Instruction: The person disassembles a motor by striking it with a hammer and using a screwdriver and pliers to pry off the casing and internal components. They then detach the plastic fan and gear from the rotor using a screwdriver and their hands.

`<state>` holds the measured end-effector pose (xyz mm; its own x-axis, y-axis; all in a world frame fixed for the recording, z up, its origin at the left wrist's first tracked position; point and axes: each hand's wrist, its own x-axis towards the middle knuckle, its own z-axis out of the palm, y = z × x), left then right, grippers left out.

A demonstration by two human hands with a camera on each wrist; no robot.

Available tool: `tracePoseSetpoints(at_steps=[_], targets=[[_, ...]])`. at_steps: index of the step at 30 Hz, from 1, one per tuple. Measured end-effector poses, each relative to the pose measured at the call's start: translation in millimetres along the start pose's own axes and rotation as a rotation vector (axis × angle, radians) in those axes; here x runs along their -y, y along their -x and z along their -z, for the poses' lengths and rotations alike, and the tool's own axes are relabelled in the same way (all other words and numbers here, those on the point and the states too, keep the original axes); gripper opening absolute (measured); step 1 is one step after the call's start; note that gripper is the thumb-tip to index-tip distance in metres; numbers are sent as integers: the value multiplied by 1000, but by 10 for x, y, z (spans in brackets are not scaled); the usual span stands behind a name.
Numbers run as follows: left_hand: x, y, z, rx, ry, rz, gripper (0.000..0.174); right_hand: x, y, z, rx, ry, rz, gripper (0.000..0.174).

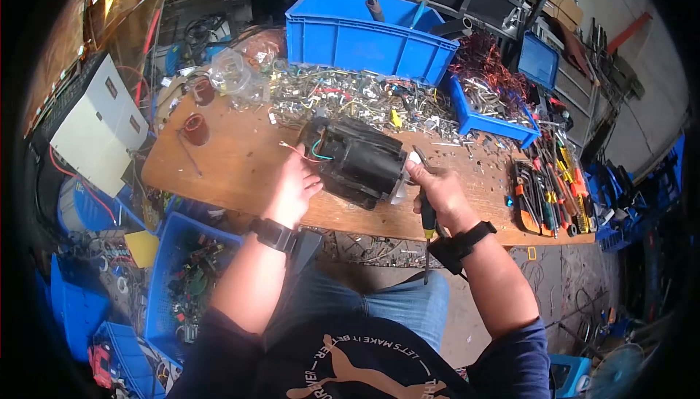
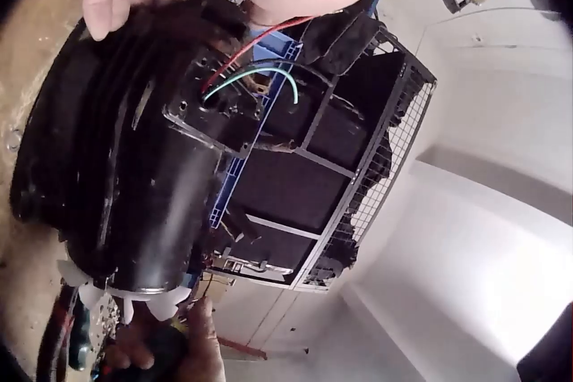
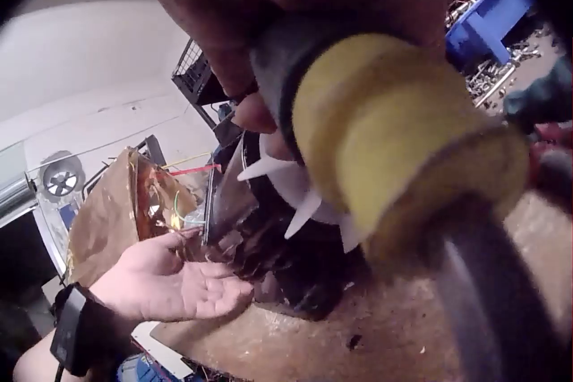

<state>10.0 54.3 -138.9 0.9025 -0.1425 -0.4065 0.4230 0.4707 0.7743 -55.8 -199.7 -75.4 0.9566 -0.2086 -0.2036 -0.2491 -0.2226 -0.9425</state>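
A black electric motor (image 1: 357,160) lies on its side on the wooden bench (image 1: 226,165), with a white fan (image 3: 295,189) at its right end and red and green wires (image 2: 260,68) at its left end. My left hand (image 1: 295,184) rests against the motor's left end with the fingers straight and the palm open (image 3: 179,283). My right hand (image 1: 437,191) sits at the fan end and grips a screwdriver (image 1: 428,224) by its yellow and black handle (image 3: 394,131). The shaft points down towards my lap. In the left wrist view the motor (image 2: 134,176) fills the left half.
Behind the motor lies a pile of metal scrap (image 1: 343,93), with a big blue crate (image 1: 364,34) behind it. A blue tray (image 1: 488,122) holds copper wire at the right. Hand tools (image 1: 554,180) cover the bench's right end. A copper coil (image 1: 195,129) sits at the left and a blue bin (image 1: 164,253) below.
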Motion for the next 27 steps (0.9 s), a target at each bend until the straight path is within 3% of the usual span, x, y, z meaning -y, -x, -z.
tracePoseSetpoints(at_steps=[4,6,10,19,21,23,27], targets=[[-23,-22,-31,-2,6,6,81,108,-11,-84,-13,60,-45,68],[-43,-4,-89,-61,8,15,84,164,-42,-66,17,163,-59,69],[-13,-17,-22,7,-23,1,90,175,-87,-67,17,259,-65,69],[-59,-41,-155,-49,-94,-32,88,211,14,-79,57,213,38,64],[-65,-105,-139,-17,-137,-9,88,194,7,-75,59,167,-6,61],[27,-177,-157,-101,-151,-64,85,150,4,-73,95,27,23,58],[57,-26,-208,-160,-193,-105,74,35,-36,-105,101,14,69,71]])
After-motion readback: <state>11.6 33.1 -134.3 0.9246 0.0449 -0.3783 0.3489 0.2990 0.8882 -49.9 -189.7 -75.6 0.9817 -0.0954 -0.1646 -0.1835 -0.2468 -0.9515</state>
